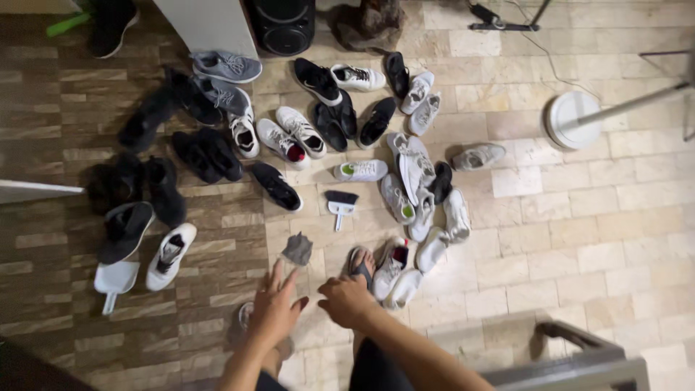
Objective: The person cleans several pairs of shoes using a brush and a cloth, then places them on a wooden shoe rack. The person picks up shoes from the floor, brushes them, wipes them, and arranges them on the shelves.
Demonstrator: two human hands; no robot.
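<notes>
Hands: left hand (275, 308) fingers spread, empty; right hand (346, 299) loosely curled, empty.
Nearest: grey cloth (297, 249), just beyond left fingertips.
Around: hand brush (340, 203), scattered shoes (405, 174).

Dim indoor light; right tiles brighter, left floor shadowed; soft overall; hands slightly blurred.
</notes>
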